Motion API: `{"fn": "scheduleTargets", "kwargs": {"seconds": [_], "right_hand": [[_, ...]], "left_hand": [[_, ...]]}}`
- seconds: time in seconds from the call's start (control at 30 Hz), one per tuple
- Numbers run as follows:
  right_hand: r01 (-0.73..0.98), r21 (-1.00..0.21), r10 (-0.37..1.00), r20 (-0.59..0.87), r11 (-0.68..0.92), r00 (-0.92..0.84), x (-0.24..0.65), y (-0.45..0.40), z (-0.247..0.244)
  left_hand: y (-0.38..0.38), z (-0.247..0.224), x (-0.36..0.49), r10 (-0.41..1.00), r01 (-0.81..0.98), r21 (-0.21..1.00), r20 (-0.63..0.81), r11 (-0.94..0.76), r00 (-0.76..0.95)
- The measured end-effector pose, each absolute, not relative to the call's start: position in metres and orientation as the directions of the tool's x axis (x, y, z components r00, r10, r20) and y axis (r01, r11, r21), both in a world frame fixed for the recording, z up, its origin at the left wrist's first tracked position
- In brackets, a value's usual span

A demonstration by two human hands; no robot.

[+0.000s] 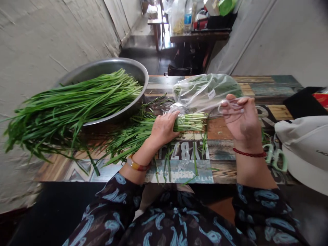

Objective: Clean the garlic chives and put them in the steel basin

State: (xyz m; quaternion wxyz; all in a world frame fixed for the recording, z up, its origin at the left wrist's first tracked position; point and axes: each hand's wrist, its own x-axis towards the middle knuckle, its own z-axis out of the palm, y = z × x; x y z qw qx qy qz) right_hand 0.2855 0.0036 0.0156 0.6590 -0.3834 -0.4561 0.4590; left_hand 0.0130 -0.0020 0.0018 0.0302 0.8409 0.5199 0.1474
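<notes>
A bundle of garlic chives point(138, 128) lies on the patchwork-patterned table, its pale stem ends pointing right. My left hand point(165, 128) is closed over the bundle near the stems, where some clear plastic wraps around it. Raised to the right of the stems, my right hand point(242, 116) pinches a twisted strip of clear plastic point(214, 106) that stretches back toward the bundle. Just behind lies a clear plastic bag point(207, 89) with greens inside. Left of the hands, a large metal bowl point(145, 80) holds a big heap of loose chives point(84, 99), leaves hanging over its side.
Light green scissor handles point(278, 158) and a white cap point(304, 150) lie at the right, near a black object point(302, 102). Loose chive leaves are scattered along the front of the table point(222, 174). A second table with a water bottle point(188, 17) stands beyond.
</notes>
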Motion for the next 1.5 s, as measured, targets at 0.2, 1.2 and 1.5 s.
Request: {"fn": "scheduleTargets", "kwargs": {"seconds": [0.2,1.2,1.5], "right_hand": [[-0.478,-0.794,0.896,0.180,0.376,0.407,0.311,0.030,-0.012],[0.787,-0.469,0.916,0.220,0.401,-0.336,0.279,0.012,-0.011],[0.904,-0.228,0.933,0.086,0.361,-0.351,0.369,0.001,0.005]], "left_hand": [[-0.001,0.003,0.011,0.875,0.857,0.215,0.243,-0.469,0.418],[0.012,-0.002,0.008,0.847,0.859,0.042,0.203,-0.510,0.492],[0.008,-0.003,0.010,0.862,0.876,0.032,0.198,-0.481,0.466]]}}
